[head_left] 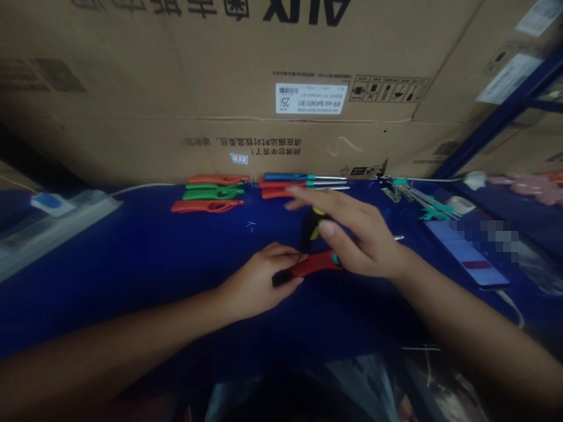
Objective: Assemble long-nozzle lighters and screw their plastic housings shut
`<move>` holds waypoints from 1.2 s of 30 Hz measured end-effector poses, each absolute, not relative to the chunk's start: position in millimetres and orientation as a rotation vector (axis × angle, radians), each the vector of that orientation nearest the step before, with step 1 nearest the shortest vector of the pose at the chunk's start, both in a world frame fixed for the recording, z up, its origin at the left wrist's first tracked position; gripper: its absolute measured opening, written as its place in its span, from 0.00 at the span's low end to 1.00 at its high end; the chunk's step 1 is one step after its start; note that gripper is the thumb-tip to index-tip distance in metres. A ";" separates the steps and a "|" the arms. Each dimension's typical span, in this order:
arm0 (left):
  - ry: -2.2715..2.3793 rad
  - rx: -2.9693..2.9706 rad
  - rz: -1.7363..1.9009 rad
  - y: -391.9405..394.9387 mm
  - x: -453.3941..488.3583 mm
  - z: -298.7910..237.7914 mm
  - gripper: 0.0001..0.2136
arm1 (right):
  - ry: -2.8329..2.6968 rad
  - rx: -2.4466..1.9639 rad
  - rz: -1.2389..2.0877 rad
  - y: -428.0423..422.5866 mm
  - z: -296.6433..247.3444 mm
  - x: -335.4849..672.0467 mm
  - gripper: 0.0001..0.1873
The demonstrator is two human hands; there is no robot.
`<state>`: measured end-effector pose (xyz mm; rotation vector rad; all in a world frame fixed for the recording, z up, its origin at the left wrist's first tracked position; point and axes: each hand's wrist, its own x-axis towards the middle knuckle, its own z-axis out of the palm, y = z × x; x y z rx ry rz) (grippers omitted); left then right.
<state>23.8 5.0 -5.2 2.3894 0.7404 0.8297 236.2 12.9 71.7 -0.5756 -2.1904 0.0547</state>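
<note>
My left hand (pixel 259 281) is closed round the dark end of a red-handled tool (pixel 314 264) that lies on the blue table (pixel 132 258). Just to its right my right hand (pixel 356 234) hovers over the same tool, fingers stretched out toward the back and blurred by motion. A black and yellow tool (pixel 313 225) shows under the right fingers; whether the hand grips it is hidden. A thin metal shaft tip (pixel 398 238) sticks out past the right hand.
Red and green handles (pixel 211 193) and screwdrivers (pixel 303 183) lie in rows at the table's back edge. More metal tools with teal parts (pixel 417 199) lie right of them. A phone (pixel 468 252) lies at right, a large cardboard box (pixel 264 88) stands behind.
</note>
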 end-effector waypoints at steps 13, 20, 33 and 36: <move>0.740 2.360 0.829 5.3 23.3 -5.7 0.15 | -2.136 -0.580 0.526 16.2 62.8 229.9 0.19; 0.738 2.377 0.811 5.5 23.0 -5.9 0.14 | -2.037 -0.592 0.190 25.0 56.9 233.3 0.15; 0.758 2.395 0.860 6.7 22.9 -7.6 0.14 | -2.145 -0.585 0.425 16.4 66.3 233.8 0.20; 0.762 2.395 0.851 6.7 23.2 -8.1 0.14 | -2.133 -0.581 0.471 15.0 64.9 232.5 0.17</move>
